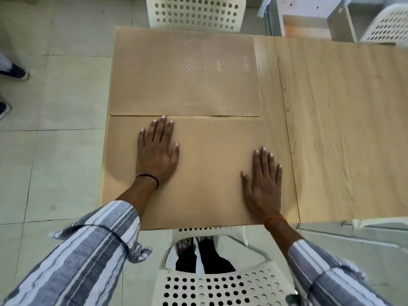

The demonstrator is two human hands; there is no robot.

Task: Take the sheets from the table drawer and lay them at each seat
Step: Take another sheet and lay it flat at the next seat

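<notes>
Both hands are lying flat, fingers straight, on the near sheet (205,173) at lower centre: left hand (157,151) mid-left, right hand (263,182) by its right edge. The far sheet (185,74) is lying just above on the table (342,129), edges touching.

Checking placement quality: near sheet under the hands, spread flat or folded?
Spread flat. The near sheet lies smooth on the table, both hands pressing it with straight fingers: left hand, right hand.

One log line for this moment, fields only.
left hand: flat on near sheet | right hand: flat on same sheet | far sheet: laid by far chair
</notes>
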